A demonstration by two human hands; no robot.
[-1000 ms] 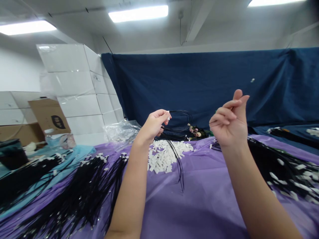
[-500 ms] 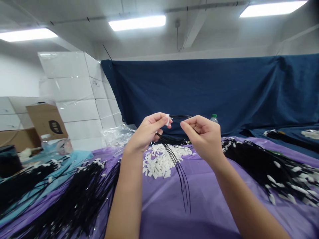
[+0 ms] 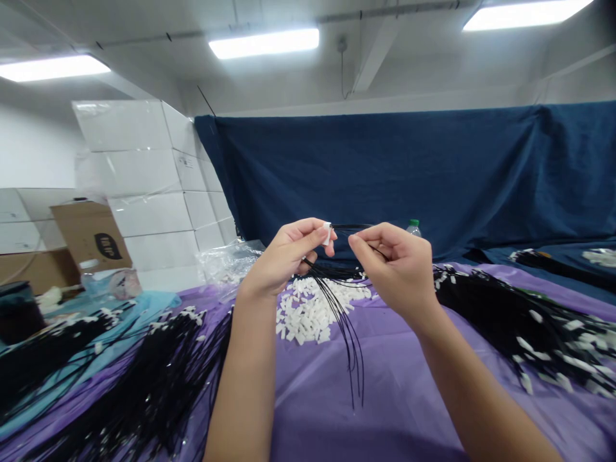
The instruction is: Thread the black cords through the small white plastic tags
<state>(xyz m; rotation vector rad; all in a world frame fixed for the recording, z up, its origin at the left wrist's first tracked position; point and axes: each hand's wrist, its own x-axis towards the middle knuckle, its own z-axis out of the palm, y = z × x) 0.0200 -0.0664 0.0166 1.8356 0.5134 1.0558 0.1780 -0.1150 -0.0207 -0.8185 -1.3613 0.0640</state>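
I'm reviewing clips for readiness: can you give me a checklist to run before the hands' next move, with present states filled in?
1. White piece pinched between the left hand's thumb and fingers: ok.
2. Black cords held at the left hand, loose ends hanging down: ok.
3. Right hand close to the white piece with a gap between: ok.
4. Right hand gripping a cord: cannot tell; its fingers hide the grip.
5. Pile of white pieces on the purple cloth: ok.
6. Cord bundle at left neatly aligned: not ok; strands splay and cross.
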